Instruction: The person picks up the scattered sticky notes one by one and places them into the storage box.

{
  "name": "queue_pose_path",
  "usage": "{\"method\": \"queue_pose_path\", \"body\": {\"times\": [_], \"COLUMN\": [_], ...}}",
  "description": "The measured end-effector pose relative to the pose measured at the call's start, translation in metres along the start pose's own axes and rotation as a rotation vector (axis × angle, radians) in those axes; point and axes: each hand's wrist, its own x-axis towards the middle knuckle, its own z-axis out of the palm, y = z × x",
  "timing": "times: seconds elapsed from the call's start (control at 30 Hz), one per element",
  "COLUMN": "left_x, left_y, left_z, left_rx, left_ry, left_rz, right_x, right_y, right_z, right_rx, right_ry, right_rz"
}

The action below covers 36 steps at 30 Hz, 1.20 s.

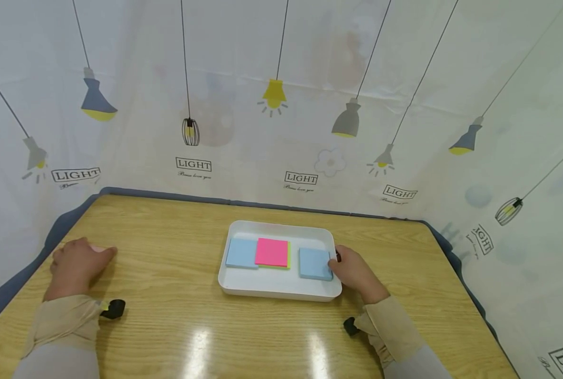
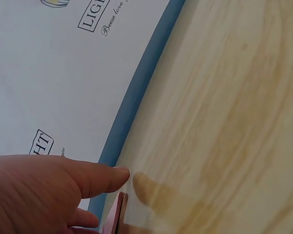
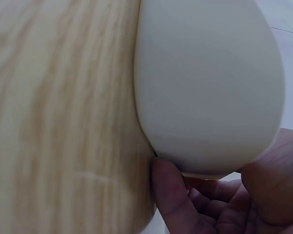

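My right hand (image 1: 354, 271) grips the right side of a white tray (image 1: 281, 288), thumb over the rim and fingers curled outside. Its curled fingers (image 3: 171, 192) show below the tray wall (image 3: 205, 87) in the right wrist view. Inside the tray lie a pink sticky note pad (image 1: 272, 252) over a lime one, with a blue pad (image 1: 241, 253) to the left and another blue pad (image 1: 315, 263) to the right. At the table's left, my left hand (image 1: 79, 263) stretches its thumb out. Beside that thumb is a thin pink thing (image 2: 113, 217), mostly hidden by the hand.
The wooden table (image 1: 177, 326) has a blue-grey edging (image 1: 181, 197). Behind and at both sides stands a white curtain (image 1: 243, 152) printed with lamps. Black pieces are fixed at both wrist bands.
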Motion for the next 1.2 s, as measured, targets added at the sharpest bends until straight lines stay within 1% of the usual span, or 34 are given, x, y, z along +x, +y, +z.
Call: {"method": "queue_pose_path", "body": {"times": [0.17,0.4,0.63,0.87,1.0,1.07,1.17,1.2], "left_x": [-0.002,-0.006,-0.009,-0.010,-0.011,-0.012,-0.011,-0.010], "left_y": [0.001,0.001,0.002,0.002,0.001,0.001,-0.002,-0.004], "left_z": [-0.001,-0.005,-0.009,-0.011,-0.015,-0.017,-0.022,-0.023], "left_rx": [0.006,0.050,0.075,0.094,0.109,0.118,0.137,0.155], "left_ry": [0.010,0.017,-0.014,-0.045,-0.048,-0.066,-0.129,-0.149], "left_rz": [0.022,0.068,0.097,0.096,0.135,0.152,0.167,0.185], "right_x": [-0.001,-0.002,-0.003,-0.003,-0.003,-0.003,-0.004,-0.004], "right_y": [-0.001,-0.004,-0.005,-0.005,-0.006,-0.005,-0.005,-0.005], "right_z": [0.000,-0.002,-0.002,-0.003,-0.002,-0.002,-0.002,-0.002], "right_rx": [0.006,0.010,0.001,0.002,0.005,0.003,0.004,0.003], "right_ry": [0.001,-0.003,-0.006,-0.007,-0.005,-0.004,-0.005,-0.006], "right_rz": [-0.004,-0.004,-0.006,-0.008,-0.003,-0.004,-0.002,-0.002]}}
